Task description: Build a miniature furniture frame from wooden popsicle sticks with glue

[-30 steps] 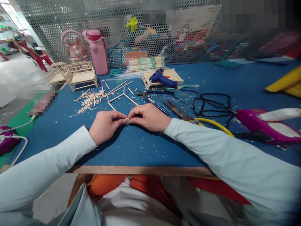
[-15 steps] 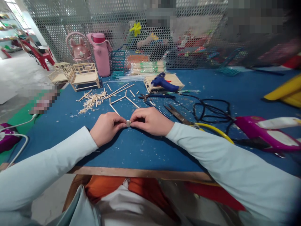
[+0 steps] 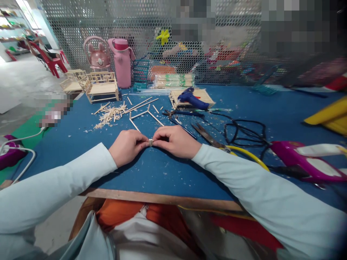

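My left hand (image 3: 127, 147) and my right hand (image 3: 179, 142) meet over the blue table, thumbs and fingertips pinched on a small cluster of short, pale wooden stick pieces (image 3: 150, 142). Most of the cluster is hidden by the fingers. Just beyond the hands lies an angular frame of thin sticks (image 3: 140, 115). A pile of stick offcuts (image 3: 110, 116) is to its left. Blue-handled pliers (image 3: 184, 113) and open scissors (image 3: 207, 135) rest beyond and beside my right hand.
A blue glue gun (image 3: 193, 99) lies on a small stick platform (image 3: 175, 102). Miniature stick furniture (image 3: 101, 87) and a pink bottle (image 3: 123, 66) stand along the back. At right are coiled black cable (image 3: 245, 126) and a purple tool (image 3: 295, 155). A perforated metal screen (image 3: 67, 39) closes the back.
The view has shifted slightly, so the table's things appear a little further right. Both hands keep their pinch on the small stick pieces.
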The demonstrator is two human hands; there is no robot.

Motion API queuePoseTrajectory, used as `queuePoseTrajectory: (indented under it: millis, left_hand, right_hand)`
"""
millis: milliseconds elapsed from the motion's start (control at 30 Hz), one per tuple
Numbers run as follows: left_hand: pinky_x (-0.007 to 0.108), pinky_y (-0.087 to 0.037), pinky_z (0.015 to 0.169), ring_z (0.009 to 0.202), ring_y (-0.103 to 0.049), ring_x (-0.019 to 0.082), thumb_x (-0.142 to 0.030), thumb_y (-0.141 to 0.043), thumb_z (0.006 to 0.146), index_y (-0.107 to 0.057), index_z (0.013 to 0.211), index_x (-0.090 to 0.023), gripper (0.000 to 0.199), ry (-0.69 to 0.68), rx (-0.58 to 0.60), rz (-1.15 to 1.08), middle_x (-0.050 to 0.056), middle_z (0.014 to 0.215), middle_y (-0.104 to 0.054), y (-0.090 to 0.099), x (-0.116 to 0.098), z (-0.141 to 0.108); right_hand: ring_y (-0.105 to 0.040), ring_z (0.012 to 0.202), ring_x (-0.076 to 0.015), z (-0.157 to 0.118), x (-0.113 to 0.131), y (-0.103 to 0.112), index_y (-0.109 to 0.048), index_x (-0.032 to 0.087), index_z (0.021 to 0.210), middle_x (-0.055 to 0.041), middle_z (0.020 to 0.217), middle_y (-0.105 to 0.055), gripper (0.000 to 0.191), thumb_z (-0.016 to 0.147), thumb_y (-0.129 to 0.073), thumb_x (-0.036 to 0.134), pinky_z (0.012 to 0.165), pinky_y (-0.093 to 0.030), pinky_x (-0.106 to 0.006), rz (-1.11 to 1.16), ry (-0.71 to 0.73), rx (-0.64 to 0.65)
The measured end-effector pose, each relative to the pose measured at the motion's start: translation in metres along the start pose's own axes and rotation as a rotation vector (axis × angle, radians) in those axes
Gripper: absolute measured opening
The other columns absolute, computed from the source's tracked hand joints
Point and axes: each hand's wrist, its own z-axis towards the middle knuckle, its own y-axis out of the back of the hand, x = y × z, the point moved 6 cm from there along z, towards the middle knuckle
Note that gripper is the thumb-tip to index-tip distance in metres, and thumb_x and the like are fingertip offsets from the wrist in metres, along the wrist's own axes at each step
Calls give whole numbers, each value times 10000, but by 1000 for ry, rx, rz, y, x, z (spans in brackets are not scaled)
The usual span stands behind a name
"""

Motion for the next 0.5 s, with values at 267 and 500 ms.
queuePoseTrajectory:
  millis: [267,500]
  left_hand:
    - [226,-429,609,650,-600,132,-252,-585,771,-700,763,-177,137,1,-5,5,37,723,-691,0,1,-1]
    - [224,-431,614,655,-605,133,-250,-584,770,-705,767,-182,138,7,2,2,37,733,-697,-1,0,0]
  right_hand:
    - [-561,673,-115,1,0,-2,-632,151,701,-27,715,-642,97,767,-565,176,667,-422,-237,-28,1,7]
    - [-565,670,-117,1,0,-2,-641,148,706,-30,713,-644,99,766,-567,174,667,-425,-235,-34,9,20]
